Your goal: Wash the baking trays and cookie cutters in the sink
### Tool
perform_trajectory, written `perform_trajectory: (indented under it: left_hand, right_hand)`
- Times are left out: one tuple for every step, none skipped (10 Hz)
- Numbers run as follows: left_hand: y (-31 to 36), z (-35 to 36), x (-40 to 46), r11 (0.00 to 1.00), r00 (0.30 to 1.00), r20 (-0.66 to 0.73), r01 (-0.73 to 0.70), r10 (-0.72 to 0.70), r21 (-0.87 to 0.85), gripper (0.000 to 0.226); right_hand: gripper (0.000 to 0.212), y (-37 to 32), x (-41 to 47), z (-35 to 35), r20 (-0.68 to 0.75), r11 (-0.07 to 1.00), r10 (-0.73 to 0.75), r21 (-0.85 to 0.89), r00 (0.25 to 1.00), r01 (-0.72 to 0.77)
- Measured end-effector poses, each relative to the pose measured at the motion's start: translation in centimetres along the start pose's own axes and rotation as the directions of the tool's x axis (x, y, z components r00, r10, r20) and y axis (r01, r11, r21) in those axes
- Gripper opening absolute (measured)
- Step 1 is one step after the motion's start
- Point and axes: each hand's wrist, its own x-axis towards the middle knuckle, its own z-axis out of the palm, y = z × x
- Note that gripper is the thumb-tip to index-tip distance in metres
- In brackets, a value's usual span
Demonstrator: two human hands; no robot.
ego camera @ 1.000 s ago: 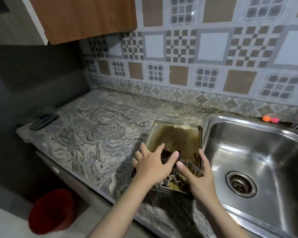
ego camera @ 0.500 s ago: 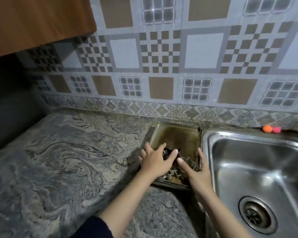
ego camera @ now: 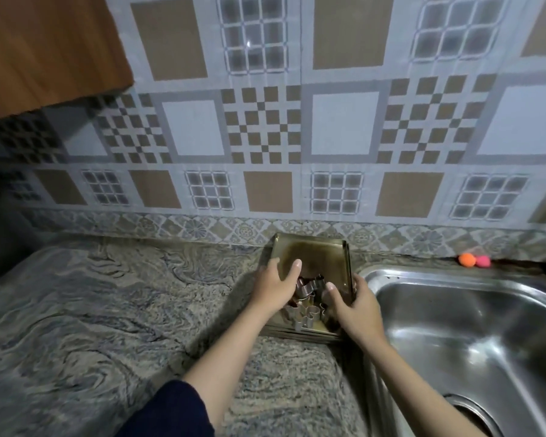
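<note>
1. Just below the middle of the frame, my left hand (ego camera: 273,287) lies over the left side of the baking tray (ego camera: 316,253), fingers curled down onto the cookie cutters (ego camera: 306,305) piled inside it; I cannot tell whether it really grips one or only rests on the heap.
2. My right hand (ego camera: 355,305) wraps the tray's right edge, thumb inside the rim and fingers outside, on the side next to the sink (ego camera: 454,326).
3. The tray sits on the bench (ego camera: 108,310), its far end close to the tiled wall (ego camera: 297,121) and its right side just beside the sink rim. It is brown-stained on the bottom. More than one rim edge shows at its near end, so it looks like a stack, though I cannot count how many.
4. The cutters are shiny metal outlines, bunched in the near half of the tray between my two hands; their shapes are too small to make out.
5. The sink fills the right and lower right of the frame, with part of its drain (ego camera: 473,414) showing at the bottom edge.
6. At the right, on the ledge behind the sink, an orange ball (ego camera: 467,259) touches a pink ball (ego camera: 483,261).
7. At the upper left hangs a wooden cupboard (ego camera: 44,48).
8. My dark sleeve (ego camera: 171,411) shows at the bottom centre on the left arm.
</note>
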Motion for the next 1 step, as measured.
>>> perform_trajectory:
  left_hand:
    - [-1.2, -0.35, -1.97, 0.984, 0.982, -0.143, -0.137, 0.121, -0.11, 0.054]
  right_hand:
    - [0.064, -2.31, -1.02, -2.14, -0.15, 0.985, -0.09, 0.129, 0.985, 0.11]
